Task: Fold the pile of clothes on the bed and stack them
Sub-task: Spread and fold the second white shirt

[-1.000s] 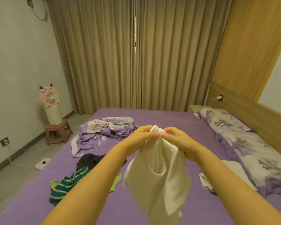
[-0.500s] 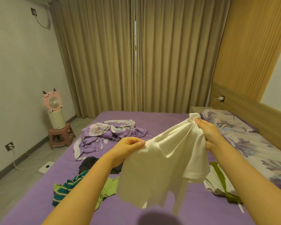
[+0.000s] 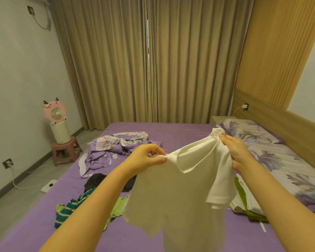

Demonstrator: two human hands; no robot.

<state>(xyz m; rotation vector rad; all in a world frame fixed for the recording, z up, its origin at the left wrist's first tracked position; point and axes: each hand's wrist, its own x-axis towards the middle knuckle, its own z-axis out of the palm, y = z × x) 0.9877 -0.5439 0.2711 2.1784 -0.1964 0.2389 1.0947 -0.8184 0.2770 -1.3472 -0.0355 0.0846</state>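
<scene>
both hands hold a white shirt (image 3: 173,188) up in the middle of the frame, above the purple bed (image 3: 180,130). the left hand (image 3: 145,157) pinches one top corner of the cloth between thumb and fingers; the right hand (image 3: 235,148) grasps a bunched part of it further right and a little higher. the shirt hangs down between the forearms, one sleeve drooping at the right. on the bed at lower left lie a striped green top (image 3: 71,210) and a black garment (image 3: 95,180), with a crumpled purple sheet (image 3: 113,148) behind them. at lower right a small stack of folded clothes (image 3: 247,206) sits beside the flowered pillow (image 3: 273,153). a pink fan (image 3: 54,111) stands at the left.
</scene>
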